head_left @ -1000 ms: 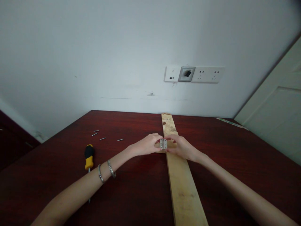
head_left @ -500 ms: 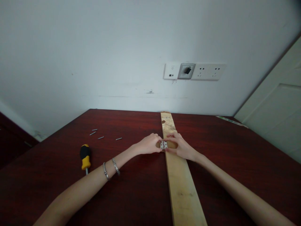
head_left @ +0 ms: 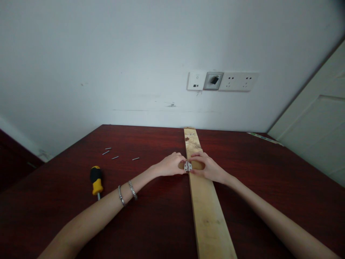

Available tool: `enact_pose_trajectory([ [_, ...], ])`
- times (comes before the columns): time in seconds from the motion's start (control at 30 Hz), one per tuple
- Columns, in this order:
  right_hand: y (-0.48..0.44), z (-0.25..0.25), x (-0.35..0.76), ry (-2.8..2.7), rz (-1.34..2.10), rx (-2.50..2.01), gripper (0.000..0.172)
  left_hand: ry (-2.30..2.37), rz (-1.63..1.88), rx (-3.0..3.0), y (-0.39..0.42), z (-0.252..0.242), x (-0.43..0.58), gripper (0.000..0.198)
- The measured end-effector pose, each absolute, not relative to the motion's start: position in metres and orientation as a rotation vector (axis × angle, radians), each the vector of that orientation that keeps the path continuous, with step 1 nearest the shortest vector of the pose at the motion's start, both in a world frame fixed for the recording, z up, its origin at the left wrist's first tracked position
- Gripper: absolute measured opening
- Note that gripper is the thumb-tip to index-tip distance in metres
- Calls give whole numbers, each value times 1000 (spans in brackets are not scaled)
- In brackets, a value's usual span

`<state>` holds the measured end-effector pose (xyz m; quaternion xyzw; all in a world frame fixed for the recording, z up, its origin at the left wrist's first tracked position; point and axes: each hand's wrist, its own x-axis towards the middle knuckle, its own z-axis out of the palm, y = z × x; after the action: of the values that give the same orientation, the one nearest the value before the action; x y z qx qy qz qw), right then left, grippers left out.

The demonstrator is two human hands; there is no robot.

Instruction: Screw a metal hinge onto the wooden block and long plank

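A small silvery hinge (head_left: pixel 188 166) lies unfolded at the left edge of a long wooden board (head_left: pixel 208 212). Its pin line runs roughly along that edge, with one leaf over the board. My left hand (head_left: pixel 172 164) grips the hinge from the left, thumb at the near end and fingers at the far end. From the right, my right hand (head_left: pixel 209 168) pinches the other leaf in the same way, resting on the board. Screw holes show in the leaves. The board stretches from near me to the wall.
Several screws (head_left: pixel 115 157) lie scattered on the dark red table (head_left: pixel 151 230) at the left. A yellow and black screwdriver (head_left: pixel 96 180) sits nearer, its shaft partly behind my left forearm. Wall sockets (head_left: pixel 237 81) are above the table. A thin printed strip (head_left: pixel 265 139) lies at the back right.
Both hands hold almost the same pose on the hinge. The view has shifted very slightly; nothing else has visibly moved.
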<state>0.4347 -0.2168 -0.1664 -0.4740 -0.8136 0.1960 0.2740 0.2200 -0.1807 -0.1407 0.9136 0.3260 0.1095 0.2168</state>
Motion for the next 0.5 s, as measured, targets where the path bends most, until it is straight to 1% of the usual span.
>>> enact_pose_trajectory([
  [0.2,-214,-168,436,-2189,507,-1241,32,899,305,2526,-180,-141,220,32],
  [0.5,-216,-164,436,-2205,529,-1258,31,920,294,2556,-181,-141,221,30],
])
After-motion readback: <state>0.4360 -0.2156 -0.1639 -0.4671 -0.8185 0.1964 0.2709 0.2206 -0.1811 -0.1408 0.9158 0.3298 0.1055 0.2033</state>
